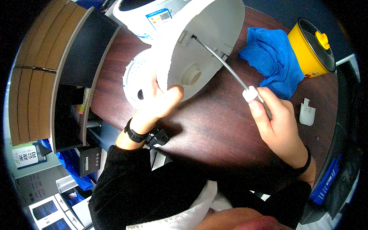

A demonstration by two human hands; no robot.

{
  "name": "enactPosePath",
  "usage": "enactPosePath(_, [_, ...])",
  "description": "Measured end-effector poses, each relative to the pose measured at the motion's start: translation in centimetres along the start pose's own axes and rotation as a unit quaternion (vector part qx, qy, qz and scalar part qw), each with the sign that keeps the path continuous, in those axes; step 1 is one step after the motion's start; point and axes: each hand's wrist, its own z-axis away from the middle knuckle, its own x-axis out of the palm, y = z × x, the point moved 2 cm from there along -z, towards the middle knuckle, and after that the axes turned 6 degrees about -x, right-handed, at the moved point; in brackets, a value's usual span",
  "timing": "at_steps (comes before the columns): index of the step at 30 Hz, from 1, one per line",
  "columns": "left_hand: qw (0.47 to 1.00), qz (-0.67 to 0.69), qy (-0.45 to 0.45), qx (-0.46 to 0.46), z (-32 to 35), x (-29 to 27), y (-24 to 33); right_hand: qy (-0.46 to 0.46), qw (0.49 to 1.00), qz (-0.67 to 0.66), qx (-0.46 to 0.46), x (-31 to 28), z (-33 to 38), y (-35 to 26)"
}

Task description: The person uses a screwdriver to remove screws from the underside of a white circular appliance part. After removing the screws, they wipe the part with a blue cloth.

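My left hand (159,101) grips the rim of a white round appliance shell (203,42), tilted on its side so its open underside faces me. My right hand (274,122) holds a long screwdriver (220,57) by its white-collared handle. The shaft reaches up and left into the shell, its tip at a spot on the inner wall. A white perforated round plate (134,76) lies behind my left hand on the dark brown table (214,122).
A blue cloth (274,61) lies right of the shell. A yellow pot with a dark lid (312,48) stands at the far right. A small white plastic part (306,113) rests near the right edge. Another white appliance (149,11) stands at the back.
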Motion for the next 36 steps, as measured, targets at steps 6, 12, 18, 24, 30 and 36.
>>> enactPosePath(6, [0.999, 0.025, 0.010, -0.046, 0.9, 0.2, 0.0, 0.057, 0.969, 0.221, -0.098, -0.5, 0.2, 0.5])
enactPosePath(12, [0.998, 0.013, -0.010, -0.054, -0.1, 0.5, -0.4, 0.030, 0.909, 0.410, -0.073, -2.7, 0.0, -0.8])
enactPosePath(18, [0.999, 0.016, -0.005, -0.044, -0.5, 0.2, 0.0, 0.020, 0.916, 0.397, -0.043, -3.5, -1.1, -0.6])
enactPosePath(24, [0.999, 0.007, 0.016, -0.051, -0.4, 0.0, 0.3, -0.042, 0.998, -0.032, 0.042, -2.0, -0.7, -0.1])
enactPosePath(30, [0.998, -0.001, 0.023, -0.064, 0.1, -0.3, -0.1, -0.154, 0.906, -0.321, 0.229, -0.5, -0.2, -0.9])
enactPosePath(36, [0.998, -0.057, 0.020, 0.017, 0.4, 0.4, 1.0, -0.133, 0.949, -0.248, 0.144, -0.1, 0.2, -0.9])
